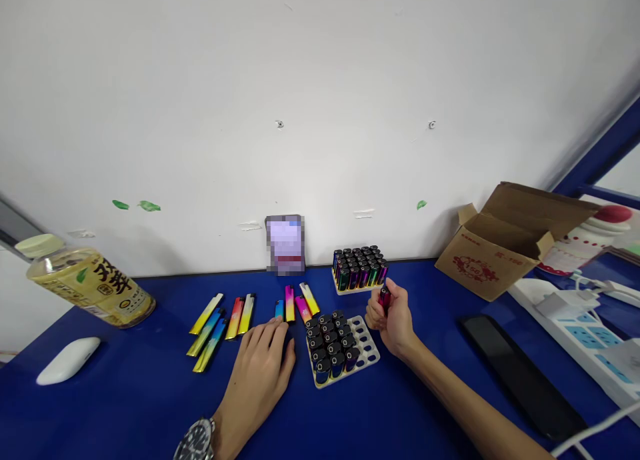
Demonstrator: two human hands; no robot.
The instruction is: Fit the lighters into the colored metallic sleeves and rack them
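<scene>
My right hand (396, 319) is closed around a dark red lighter (384, 299) held upright, its black top showing above the fingers. Just left of that hand is a white holed tray (371, 357), whose left part is filled with upright lighters (330, 343); bare holes show on its right. My left hand (261, 360) lies flat on the blue table, fingers stretched out and holding nothing visible. Its fingertips are at the lower end of a blue lighter (279, 309), partly hidden; whether they touch cannot be told. Pink-yellow (290, 304) and white-yellow lighters (310, 299) lie beyond.
A second tray of upright lighters (359, 270) stands by the wall, near a phone (285, 245). Loose lighters (213, 333) lie left. A drink bottle (95, 283) and white mouse (69, 361) are far left; an open carton (487, 260), black device (520, 373) and power strip (595, 350) sit right.
</scene>
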